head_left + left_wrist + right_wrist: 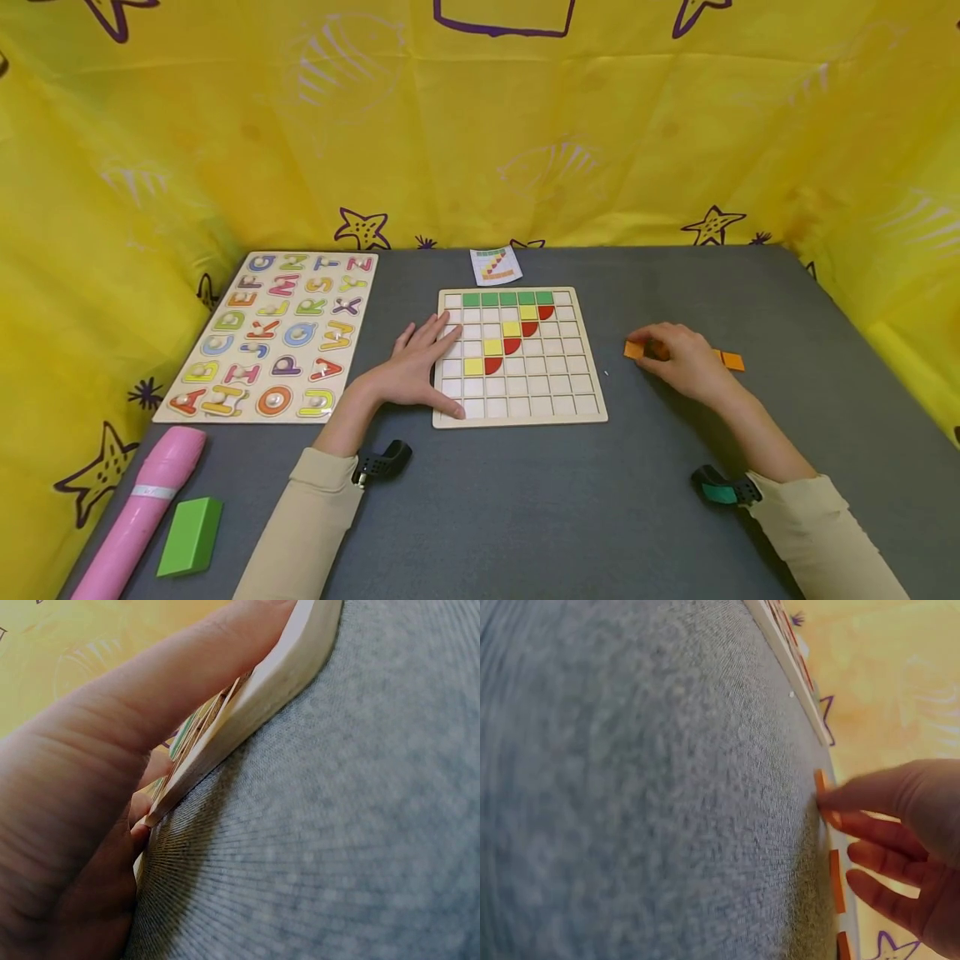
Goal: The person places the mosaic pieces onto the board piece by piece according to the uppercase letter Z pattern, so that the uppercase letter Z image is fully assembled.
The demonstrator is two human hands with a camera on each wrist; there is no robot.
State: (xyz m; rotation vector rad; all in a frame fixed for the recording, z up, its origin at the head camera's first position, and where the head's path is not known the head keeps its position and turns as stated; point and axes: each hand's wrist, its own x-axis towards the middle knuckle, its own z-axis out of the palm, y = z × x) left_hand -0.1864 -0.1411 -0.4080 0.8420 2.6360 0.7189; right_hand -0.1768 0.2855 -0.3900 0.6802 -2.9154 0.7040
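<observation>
My left hand [411, 368] rests with spread fingers on the left edge of a wooden grid board [540, 387]; its thumb lies at the near left corner. On the board are a row of green squares [507, 298] at the top and a diagonal of yellow squares [492, 347] beside red quarter-round pieces [512, 346]. To the right of the board, my right hand [686, 360] pinches an orange tile [633, 349] between thumb and index finger, close over the table. More orange tiles [837, 881] lie under and beyond that hand, partly hidden by it.
A small pattern card [496, 266] lies behind the board. Left of it is an alphabet puzzle board [281, 337] with knobbed letters. Nearer on the left lie a pink microphone-shaped object [142, 517] and a green block [191, 537]. Yellow cloth [480, 125] hangs around the dark table [540, 517].
</observation>
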